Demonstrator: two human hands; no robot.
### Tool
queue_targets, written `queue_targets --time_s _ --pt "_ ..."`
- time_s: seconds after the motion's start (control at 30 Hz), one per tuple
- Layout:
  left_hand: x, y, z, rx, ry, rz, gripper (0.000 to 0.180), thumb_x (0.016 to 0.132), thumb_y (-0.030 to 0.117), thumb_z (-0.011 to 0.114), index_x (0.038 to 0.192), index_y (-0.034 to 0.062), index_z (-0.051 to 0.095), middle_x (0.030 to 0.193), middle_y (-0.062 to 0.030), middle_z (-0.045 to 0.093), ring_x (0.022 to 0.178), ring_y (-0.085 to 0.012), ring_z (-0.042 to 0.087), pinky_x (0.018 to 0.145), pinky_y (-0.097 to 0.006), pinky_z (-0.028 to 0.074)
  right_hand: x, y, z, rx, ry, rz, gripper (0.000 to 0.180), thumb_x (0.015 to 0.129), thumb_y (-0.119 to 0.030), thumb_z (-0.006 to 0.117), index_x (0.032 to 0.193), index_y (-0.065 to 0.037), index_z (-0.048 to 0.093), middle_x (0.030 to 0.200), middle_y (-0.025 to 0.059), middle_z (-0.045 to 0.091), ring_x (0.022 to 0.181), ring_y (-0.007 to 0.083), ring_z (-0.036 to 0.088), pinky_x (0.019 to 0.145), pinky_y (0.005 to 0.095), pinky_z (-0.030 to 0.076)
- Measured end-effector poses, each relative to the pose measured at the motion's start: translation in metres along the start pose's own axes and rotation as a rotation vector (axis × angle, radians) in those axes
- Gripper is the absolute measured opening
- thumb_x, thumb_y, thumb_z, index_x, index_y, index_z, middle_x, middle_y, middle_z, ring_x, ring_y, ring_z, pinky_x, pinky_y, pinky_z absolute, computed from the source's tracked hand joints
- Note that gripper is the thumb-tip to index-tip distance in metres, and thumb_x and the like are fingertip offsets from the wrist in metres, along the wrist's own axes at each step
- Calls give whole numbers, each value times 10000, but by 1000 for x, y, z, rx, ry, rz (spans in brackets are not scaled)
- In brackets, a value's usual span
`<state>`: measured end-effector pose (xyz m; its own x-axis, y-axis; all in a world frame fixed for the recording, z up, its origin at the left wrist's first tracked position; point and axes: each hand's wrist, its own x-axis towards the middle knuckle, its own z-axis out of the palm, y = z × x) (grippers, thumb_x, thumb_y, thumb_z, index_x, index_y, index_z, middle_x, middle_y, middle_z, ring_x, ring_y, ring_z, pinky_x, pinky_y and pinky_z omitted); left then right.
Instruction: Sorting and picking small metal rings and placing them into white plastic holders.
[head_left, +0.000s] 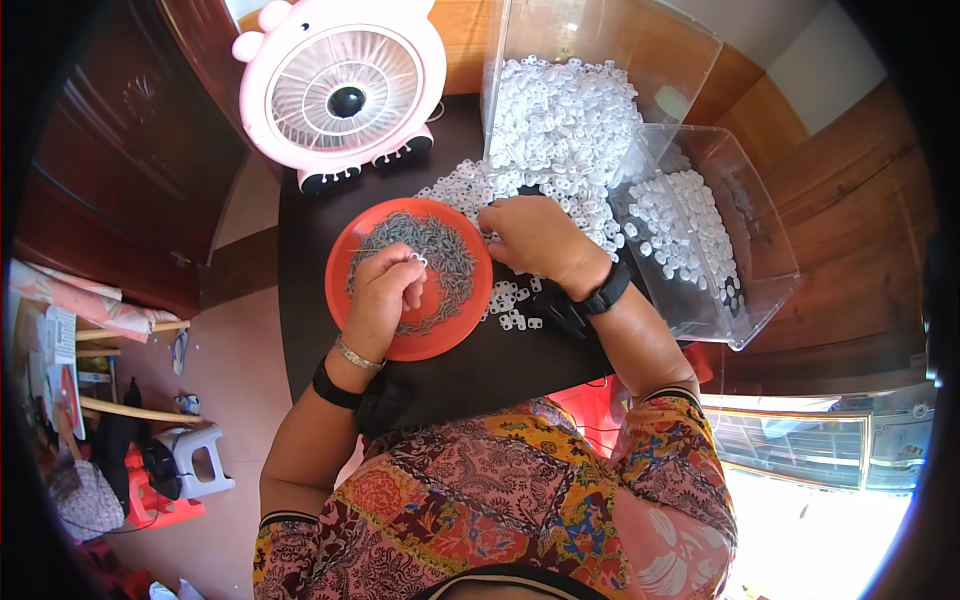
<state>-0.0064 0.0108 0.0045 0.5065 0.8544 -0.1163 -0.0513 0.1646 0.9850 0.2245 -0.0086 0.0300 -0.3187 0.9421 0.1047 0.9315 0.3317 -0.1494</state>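
My left hand (383, 292) is closed in a pinch over the orange-red plate (340, 300). A small white plastic piece (418, 259) shows at its fingertips, and a thin, pale stick-like thing (368, 250) pokes out on the hand's left side. Many small, slim grey pieces (440, 245), perhaps screws or nails, lie heaped in the plate. My right hand (537, 236) is bent with its fingers drawn together at the plate's right rim, beside loose white plastic pieces with holes (590, 215). Whatever those fingers pinch is hidden. A few more white pieces (515, 321) lie below my right hand.
A clear bin (700, 50) heaped with white pieces stands at the back right of the dark table (480, 370). Another clear tub (760, 300) with smooth white parts is beside it. A pink animal-shaped fan (425, 90) stands back left. Stools (205, 460) are on the floor.
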Motion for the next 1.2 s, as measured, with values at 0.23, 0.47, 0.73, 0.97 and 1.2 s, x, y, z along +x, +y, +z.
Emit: queue_targets --time_s 0.23,0.47,0.73,0.97,1.2 --pt "0 2 0 -10 11 5 185 852 145 489 692 58 518 584 -12 529 503 -79 473 481 -211 363 -5 15 -9 18 91 51 101 789 -163 599 849 -88 631 826 95 612 819 315 606 703 420 484" --pt "-2 3 -2 -18 2 51 179 856 133 484 695 59 511 590 -15 527 510 -79 476 481 -209 366 -15 24 -26 1 -6 154 165 773 -194 632 898 -89 649 873 100 621 841 306 611 718 403 489" --pt "-1 2 0 -61 22 26 191 861 122 506 694 38 543 589 -7 515 502 -69 454 473 -213 348 -3 5 8 210 13 17 340 714 -214 699 1028 -95 641 900 140 623 893 322 612 764 423 489" --pt "-1 2 0 -66 21 18 184 853 128 512 698 35 546 594 -7 518 503 -70 460 475 -211 351 -5 28 11 122 45 -3 261 756 -174 659 996 -71 653 812 130 633 777 311 623 722 389 490" --pt "-1 1 0 -36 2 13 183 853 131 508 701 37 546 602 -3 521 504 -67 461 475 -206 346 -11 42 -6 424 223 232 152 796 -131 616 919 -62 673 823 138 668 785 312 642 718 384 502"
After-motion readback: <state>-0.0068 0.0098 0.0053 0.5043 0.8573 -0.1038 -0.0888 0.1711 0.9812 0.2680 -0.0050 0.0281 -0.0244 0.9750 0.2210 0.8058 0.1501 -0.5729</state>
